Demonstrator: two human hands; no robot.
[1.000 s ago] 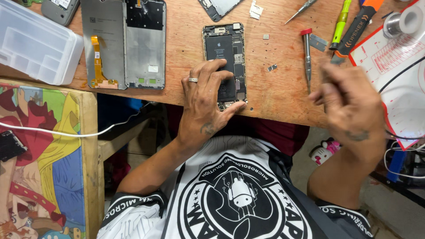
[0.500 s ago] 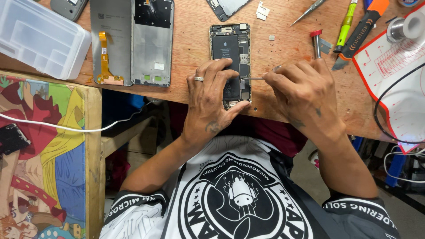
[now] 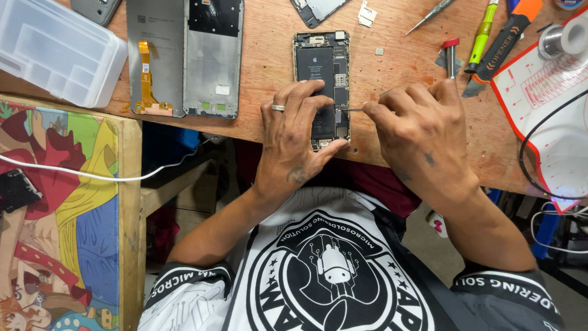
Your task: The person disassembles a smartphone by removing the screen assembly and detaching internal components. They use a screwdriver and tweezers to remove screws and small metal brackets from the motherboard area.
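Lying near the front edge of the wooden workbench (image 3: 392,79), the opened black smartphone without its back cover (image 3: 323,86) was pressed down by the left hand (image 3: 294,141), fingers spread flat on its lower half. The right hand (image 3: 422,129), just beside the phone's right side, pinched a thin metal tool (image 3: 351,110) whose tip touched the phone. A white mat with red border (image 3: 551,98) covered the right end, a translucent plastic compartment box (image 3: 55,49) the left end.

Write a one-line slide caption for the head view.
Left hand steadies an opened phone while right hand works a thin tool into it.
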